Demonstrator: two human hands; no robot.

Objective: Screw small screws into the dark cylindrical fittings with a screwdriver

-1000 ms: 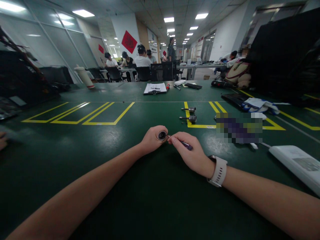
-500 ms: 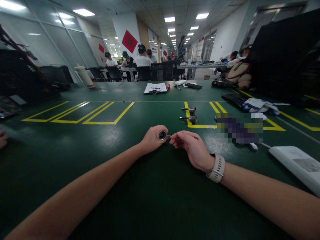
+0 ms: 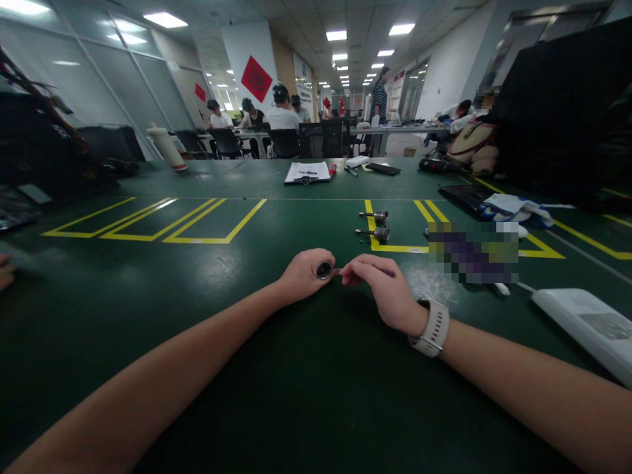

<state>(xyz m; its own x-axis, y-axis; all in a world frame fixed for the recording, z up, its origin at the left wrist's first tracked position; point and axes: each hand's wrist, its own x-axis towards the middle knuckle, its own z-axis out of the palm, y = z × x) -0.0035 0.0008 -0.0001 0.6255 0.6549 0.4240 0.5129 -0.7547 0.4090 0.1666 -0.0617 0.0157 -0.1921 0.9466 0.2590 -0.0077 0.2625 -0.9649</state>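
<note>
My left hand (image 3: 305,275) is closed around a hole saw (image 3: 323,270), a dark metal cup whose round open mouth faces me. Its shank is hidden by my fingers. Close on the right, my right hand (image 3: 378,286) pinches a thin metal tool (image 3: 336,271). The tool's tip reaches the side of the hole saw, and a dark end of it shows behind my thumb; its exact kind cannot be made out. Beyond my hands, two more hole saws, a rear one (image 3: 380,216) and a nearer one (image 3: 381,234), lie on the green table (image 3: 276,368) with shanks pointing left.
Yellow tape (image 3: 197,241) marks boxes on the table. A clipboard (image 3: 307,172) lies at the back. Right of my hands are a blurred purple item (image 3: 469,253), gloves (image 3: 513,209) and a white power strip-like block (image 3: 587,322). Another person's hand (image 3: 6,271) shows at the left edge.
The hole saw in my left hand has turned a little and shifted slightly right. My right hand has moved slightly right, with its grip on the thin tool kept.
</note>
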